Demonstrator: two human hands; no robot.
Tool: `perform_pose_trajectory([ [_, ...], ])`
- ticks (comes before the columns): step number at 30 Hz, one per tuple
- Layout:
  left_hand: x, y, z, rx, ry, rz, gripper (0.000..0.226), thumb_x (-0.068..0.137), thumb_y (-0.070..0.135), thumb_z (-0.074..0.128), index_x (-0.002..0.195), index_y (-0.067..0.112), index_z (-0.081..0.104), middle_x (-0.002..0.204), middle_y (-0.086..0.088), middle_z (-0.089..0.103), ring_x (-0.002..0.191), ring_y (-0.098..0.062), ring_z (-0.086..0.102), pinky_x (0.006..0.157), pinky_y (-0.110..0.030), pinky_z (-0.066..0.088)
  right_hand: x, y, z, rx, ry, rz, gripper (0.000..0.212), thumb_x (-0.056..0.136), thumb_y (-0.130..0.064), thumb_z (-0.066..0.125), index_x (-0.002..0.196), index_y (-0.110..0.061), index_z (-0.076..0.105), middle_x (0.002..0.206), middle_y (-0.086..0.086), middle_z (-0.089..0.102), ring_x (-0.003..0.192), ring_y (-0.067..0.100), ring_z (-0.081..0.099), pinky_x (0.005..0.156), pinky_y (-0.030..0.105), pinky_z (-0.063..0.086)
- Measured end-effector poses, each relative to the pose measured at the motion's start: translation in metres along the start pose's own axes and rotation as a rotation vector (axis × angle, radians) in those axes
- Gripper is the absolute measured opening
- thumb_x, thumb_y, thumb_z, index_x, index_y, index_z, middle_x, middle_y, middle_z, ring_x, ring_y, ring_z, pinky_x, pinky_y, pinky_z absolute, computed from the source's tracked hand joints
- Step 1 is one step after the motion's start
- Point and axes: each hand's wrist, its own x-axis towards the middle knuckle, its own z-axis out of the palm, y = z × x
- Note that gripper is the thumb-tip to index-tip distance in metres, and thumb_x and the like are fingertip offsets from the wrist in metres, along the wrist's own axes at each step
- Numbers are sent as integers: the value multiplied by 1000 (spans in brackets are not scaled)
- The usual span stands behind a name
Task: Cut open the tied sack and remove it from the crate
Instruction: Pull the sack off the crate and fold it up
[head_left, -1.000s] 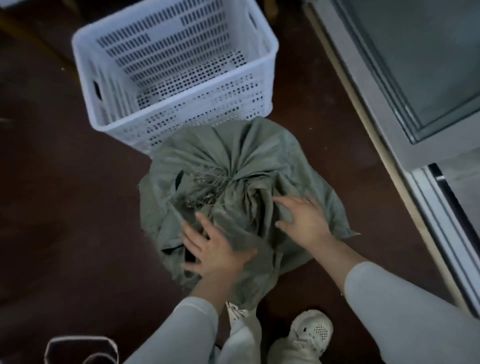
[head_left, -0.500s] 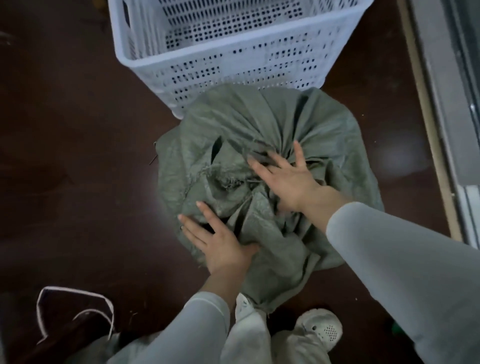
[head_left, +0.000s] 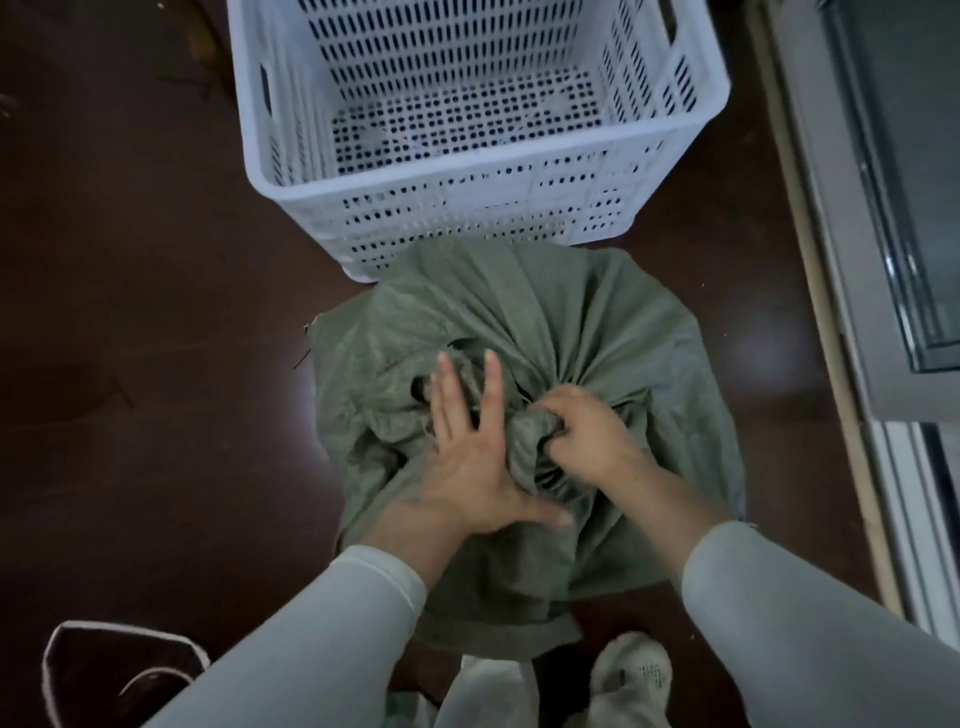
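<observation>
Pale grey, close-fitting long sleeves reach the wrists, the left sleeve (head_left: 322, 639) at seven o'clock and the right sleeve (head_left: 810, 623) at five o'clock. The left hand (head_left: 467, 467) and right hand (head_left: 592, 441) are bare. At six o'clock are light trousers (head_left: 483, 696) and a whitish shoe (head_left: 631, 675) with a perforated toe.

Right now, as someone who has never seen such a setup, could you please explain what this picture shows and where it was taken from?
There is no machine here. A person wears one wide-angle camera on the head, looking forward and down, so you see their own arms and hands. The left hand lies on a grey-green sack with its fingers straight and spread. The right hand grips the bunched fabric at the sack's gathered neck. The sack stands on the dark floor, not in the white perforated crate just behind it, whose bottom shows bare. No cutting tool is in view. A pale shoe shows at the bottom edge, and a glass-fronted unit stands to the right.
</observation>
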Motion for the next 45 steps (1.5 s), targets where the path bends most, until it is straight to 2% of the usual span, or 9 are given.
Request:
perform_pose_trajectory([
  [4, 35, 3, 4, 81, 62, 41, 124, 62, 48, 81, 150, 32, -4, 159, -9, 4, 147, -29, 4, 118, -49, 20, 3, 2, -7, 276, 7, 140, 20, 74, 0, 63, 87, -14, 67, 87, 7, 68, 86, 21, 63, 75, 30, 50],
  [9, 56, -4, 11, 53, 53, 32, 43, 75, 21, 73, 116, 15, 61, 116, -10, 67, 113, -28, 60, 92, -31, 48, 2, 29, -12, 377, 108, 160, 75, 63, -4, 73, 129, -27, 48, 136, 4, 42, 135, 23, 36, 113, 38, 32],
  [13, 50, -9, 15, -77, 32, 45, 44, 74, 11, 74, 117, 8, 61, 115, -10, 66, 111, -24, 60, 80, -9, 35, -7, 56, -15, 36, -158, 224, 113, 66, -27, 82, 142, -56, 4, 155, 0, -27, 145, 23, -18, 117, 45, 2],
  [17, 42, -13, 14, 38, 11, 164, 111, 65, 26, 84, 150, 27, 13, 153, -6, 8, 144, -21, 17, 111, -16, 17, 15, 75, -1, 216, 145, 179, 39, 81, 0, 59, 116, -16, 64, 134, 10, 53, 125, 24, 49, 99, 18, 32],
  [21, 41, -9, 14, 401, -21, 284, 146, 51, 58, 82, 124, 52, -45, 139, 7, -53, 137, -23, -37, 114, -37, -3, 17, 54, 11, 557, 283, 200, 44, 71, 16, 52, 72, -25, 67, 80, -5, 67, 81, 11, 62, 85, 23, 47],
  [29, 64, 0, 34, 243, 60, 238, 58, 73, 43, 63, 125, 20, 55, 124, -5, 58, 123, -29, 49, 107, -34, 37, -4, 48, -16, 1120, 20, 267, 49, 72, 20, 40, 62, -16, 72, 65, -1, 70, 70, 12, 63, 72, 23, 51],
  [34, 71, -11, 35, 119, 116, 48, 48, 73, 33, 74, 114, 16, 58, 115, -8, 63, 111, -28, 57, 86, -31, 44, 35, 104, -39, 366, 434, 286, 38, 78, 0, 58, 105, -25, 64, 111, 3, 66, 111, 23, 58, 102, 36, 43],
  [39, 86, -29, 38, -5, 83, -24, 94, 70, 42, 76, 146, 28, 22, 137, -6, 51, 127, -26, 49, 103, -35, 43, 78, 174, -60, -4, 145, 589, 118, 65, -29, 83, 151, -22, 3, 161, 3, -4, 148, 23, -4, 116, 55, 6],
  [45, 95, -31, 55, 158, 111, -119, 83, 72, 43, 73, 142, 37, 29, 138, -8, 21, 127, -30, 41, 96, -42, 50, 99, 208, -43, 177, 125, 387, 64, 77, -23, 75, 135, -15, 49, 125, 16, 62, 113, 24, 57, 100, 38, 42],
])
